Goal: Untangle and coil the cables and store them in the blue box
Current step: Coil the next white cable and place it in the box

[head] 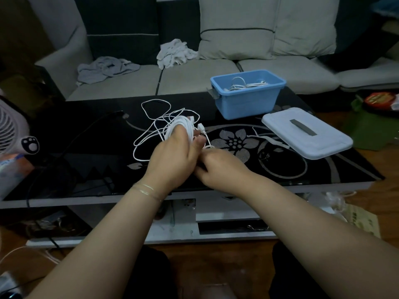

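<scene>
A tangle of white cable (155, 124) lies on the black glass table (302, 169), with loose loops spreading to the left. My left hand (172, 158) holds a coiled bunch of this cable wound around its fingers, a plug end sticking out at the right. My right hand (220, 167) sits just beside it, fingers curled and pinching a strand of the same cable. The blue box (246, 102) stands open at the back right of the table, with white coiled cables (241, 84) inside.
The box's pale lid (306, 134) lies flat to the right of the box. A black cord (86, 130) runs across the table's left part toward a white fan (13, 130). A sofa with cushions and crumpled cloths (174, 52) is behind.
</scene>
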Action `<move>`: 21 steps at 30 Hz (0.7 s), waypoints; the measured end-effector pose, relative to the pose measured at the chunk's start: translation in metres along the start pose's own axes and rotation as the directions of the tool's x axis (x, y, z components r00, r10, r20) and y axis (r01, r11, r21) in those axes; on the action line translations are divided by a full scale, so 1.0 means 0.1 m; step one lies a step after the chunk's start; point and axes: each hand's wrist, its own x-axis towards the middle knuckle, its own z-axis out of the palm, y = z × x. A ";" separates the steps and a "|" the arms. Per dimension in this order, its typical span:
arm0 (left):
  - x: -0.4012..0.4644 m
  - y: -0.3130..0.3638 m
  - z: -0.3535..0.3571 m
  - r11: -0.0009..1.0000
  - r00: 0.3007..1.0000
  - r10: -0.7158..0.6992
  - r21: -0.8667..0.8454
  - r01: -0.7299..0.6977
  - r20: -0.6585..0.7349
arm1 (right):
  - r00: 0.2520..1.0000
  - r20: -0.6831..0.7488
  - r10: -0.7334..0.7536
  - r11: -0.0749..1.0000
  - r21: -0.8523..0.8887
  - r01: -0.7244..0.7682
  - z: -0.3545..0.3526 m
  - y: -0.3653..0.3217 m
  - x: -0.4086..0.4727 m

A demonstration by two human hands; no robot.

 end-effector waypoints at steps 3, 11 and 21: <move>-0.02 0.03 0.04 0.979 0.987 0.049 0.189 -0.077 0.151 | 0.999 0.012 0.029 0.996 -0.088 -0.028 -0.07 0.04 0.03; 0.02 -0.04 0.04 0.974 0.928 -0.062 0.224 -0.024 0.366 | 0.998 -0.058 -0.018 0.976 -0.217 0.005 -0.06 0.21 0.03; 0.04 -0.27 0.10 0.996 0.989 -0.092 -0.007 0.093 0.113 | 0.972 -0.169 0.162 0.941 -0.269 -0.204 -0.06 0.48 0.10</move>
